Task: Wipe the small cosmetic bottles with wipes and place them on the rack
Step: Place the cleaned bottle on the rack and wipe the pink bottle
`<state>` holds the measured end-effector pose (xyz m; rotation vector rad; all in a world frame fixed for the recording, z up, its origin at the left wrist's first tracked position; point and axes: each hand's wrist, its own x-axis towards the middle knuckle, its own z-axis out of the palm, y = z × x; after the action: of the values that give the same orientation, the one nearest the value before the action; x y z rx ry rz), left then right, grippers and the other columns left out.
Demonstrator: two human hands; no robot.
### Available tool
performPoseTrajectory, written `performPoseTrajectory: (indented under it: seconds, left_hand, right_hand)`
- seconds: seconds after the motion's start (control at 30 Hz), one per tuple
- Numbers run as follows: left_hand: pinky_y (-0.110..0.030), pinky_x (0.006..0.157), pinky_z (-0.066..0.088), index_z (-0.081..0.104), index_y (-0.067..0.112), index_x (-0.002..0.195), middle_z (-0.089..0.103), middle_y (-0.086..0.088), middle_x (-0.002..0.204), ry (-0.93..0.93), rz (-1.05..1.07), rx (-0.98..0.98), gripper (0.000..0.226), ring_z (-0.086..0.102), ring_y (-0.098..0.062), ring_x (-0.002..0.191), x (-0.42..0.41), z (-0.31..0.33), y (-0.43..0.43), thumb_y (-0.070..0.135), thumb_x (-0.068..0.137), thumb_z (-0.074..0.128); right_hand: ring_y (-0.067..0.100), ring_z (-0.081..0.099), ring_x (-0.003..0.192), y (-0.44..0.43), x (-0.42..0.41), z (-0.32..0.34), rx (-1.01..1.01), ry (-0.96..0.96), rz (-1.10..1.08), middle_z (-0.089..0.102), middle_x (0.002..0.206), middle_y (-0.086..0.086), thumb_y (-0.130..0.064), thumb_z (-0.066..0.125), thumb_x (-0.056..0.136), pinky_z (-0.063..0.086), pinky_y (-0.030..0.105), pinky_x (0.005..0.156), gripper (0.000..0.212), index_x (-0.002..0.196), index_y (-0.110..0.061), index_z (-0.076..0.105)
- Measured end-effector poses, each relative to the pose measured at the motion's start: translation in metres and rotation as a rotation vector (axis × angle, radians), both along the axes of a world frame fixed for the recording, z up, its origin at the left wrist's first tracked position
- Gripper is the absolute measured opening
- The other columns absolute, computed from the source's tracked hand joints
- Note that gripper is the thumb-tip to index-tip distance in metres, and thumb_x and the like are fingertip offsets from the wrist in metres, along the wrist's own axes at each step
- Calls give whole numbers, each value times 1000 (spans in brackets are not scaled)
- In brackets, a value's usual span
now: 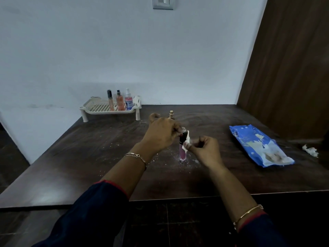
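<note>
Perforated cream plastic rack (85,106) far left, three slim bottles (120,102) upright on it. My left hand (161,132) grips the black cap of the pink tube (183,152), base on the dusty dark table (89,157). My right hand (204,150) pinches a crumpled white wipe (187,143) against it. Glossy blue pack (258,145) at right.

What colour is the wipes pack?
The pack is blue with white markings; head view.
</note>
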<state>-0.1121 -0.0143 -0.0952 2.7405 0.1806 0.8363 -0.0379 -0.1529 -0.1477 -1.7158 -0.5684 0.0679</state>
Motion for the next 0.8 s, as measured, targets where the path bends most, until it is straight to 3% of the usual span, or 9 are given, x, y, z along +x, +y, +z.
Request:
performPoseTrajectory:
  seconds: [0.1, 0.17, 0.23, 0.3, 0.4, 0.5, 0.6, 0.73, 0.8]
  left_hand:
    - [-28, 98, 14, 71, 27, 96, 72, 16, 99, -4, -15, -1, 14, 61, -2, 99, 1, 1, -2, 26, 85, 62]
    - [-27, 96, 12, 71, 28, 95, 72, 15, 99, -10, -12, 11, 14, 61, -4, 99, 1, 2, -4, 26, 85, 62]
    - [-28, 97, 12, 71, 28, 96, 72, 16, 100, -11, -6, 22, 15, 61, -3, 100, 1, 2, -4, 26, 85, 61]
    - [-30, 101, 14, 71, 28, 98, 71, 17, 102, -3, -7, 20, 16, 60, -1, 101, 0, 1, -4, 24, 85, 61]
    - [-34, 104, 15, 70, 28, 99, 71, 17, 103, 13, -4, 45, 16, 61, -1, 102, 1, 0, -3, 26, 86, 61]
    - [-32, 102, 15, 71, 29, 99, 71, 18, 103, 23, 0, 42, 16, 60, -1, 102, 2, 0, -1, 32, 84, 63]
    - [-34, 101, 16, 72, 33, 95, 72, 20, 99, 22, -6, -33, 19, 59, 2, 102, 3, -3, 4, 43, 81, 64]
    - [-34, 99, 18, 74, 30, 87, 73, 18, 88, 7, 7, -105, 20, 59, 2, 99, 3, -2, 1, 46, 79, 66]
    - [-29, 92, 16, 73, 28, 83, 69, 23, 85, 2, 7, -135, 15, 55, 5, 97, 4, 0, -4, 42, 78, 67]
  right_hand:
    - [-8, 52, 44, -4, 4, -20, -364, -116, -39, 63, 58, -4, -19, 82, 68, 36, 11, 45, 15, 66, -12, 70]
    - [-2, 54, 51, -6, 4, -23, -494, -177, -58, 62, 57, -5, -24, 83, 66, 35, 11, 44, 19, 63, -14, 67]
    - [6, 57, 55, -5, 4, -17, -468, -187, -72, 63, 58, -1, -22, 84, 65, 39, 20, 50, 21, 58, -15, 64]
    - [6, 55, 52, -5, 5, -7, -306, -140, -49, 64, 57, 1, -17, 85, 64, 40, 22, 54, 23, 56, -16, 63]
    - [-4, 53, 46, -3, 5, 2, -18, -114, -12, 62, 55, -4, -8, 82, 67, 41, 15, 48, 23, 58, -14, 62]
    - [-4, 45, 41, 2, 0, -1, 80, -151, -16, 51, 52, -7, -4, 78, 72, 32, 9, 43, 37, 55, -19, 48]
    - [0, 31, 41, 3, 2, -9, -16, -160, -28, 37, 47, -9, -9, 77, 74, 25, 18, 43, 49, 51, -21, 35]
    - [-1, 44, 46, -3, 12, -19, -349, -129, -2, 53, 47, -10, -25, 81, 69, 34, 23, 50, 33, 50, -19, 55]
    - [-7, 47, 45, -5, 14, -23, -403, -101, 35, 59, 48, -9, -28, 81, 67, 37, 21, 52, 23, 56, -17, 64]
